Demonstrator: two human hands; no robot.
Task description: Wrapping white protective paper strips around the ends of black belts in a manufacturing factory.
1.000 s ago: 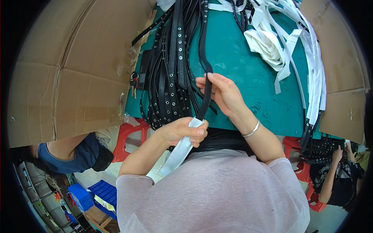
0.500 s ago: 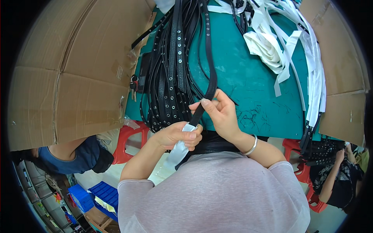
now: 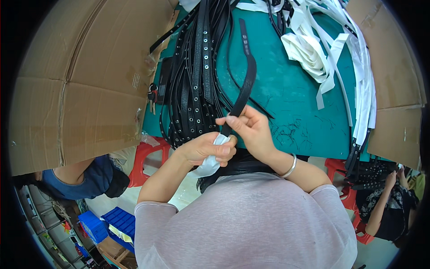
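A black belt [image 3: 249, 76] runs from the green table toward my body, its far tip lying on the tabletop. My left hand [image 3: 208, 150] is closed round a white sleeve [image 3: 209, 167] that covers the belt's near part. Just above it, my right hand [image 3: 253, 130] pinches the bare black strap between thumb and fingers. Whatever lies inside the white sleeve is hidden. Left of the held belt, a thick bundle of black belts with metal eyelets [image 3: 191, 85] hangs over the table's near edge.
Cardboard walls [image 3: 103, 96] flank the green table [image 3: 295, 101] on both sides. White strips [image 3: 309, 58] lie at the right, beside white-wrapped belts [image 3: 363, 98]. Keys [image 3: 152, 96] rest by the left cardboard. Red stools [image 3: 145, 163] and other people [image 3: 385, 201] are at both sides.
The belt has been drawn toward me, so its far end now shows on the table. The white sleeve has bunched up below my left hand. Both hands have shifted only slightly.
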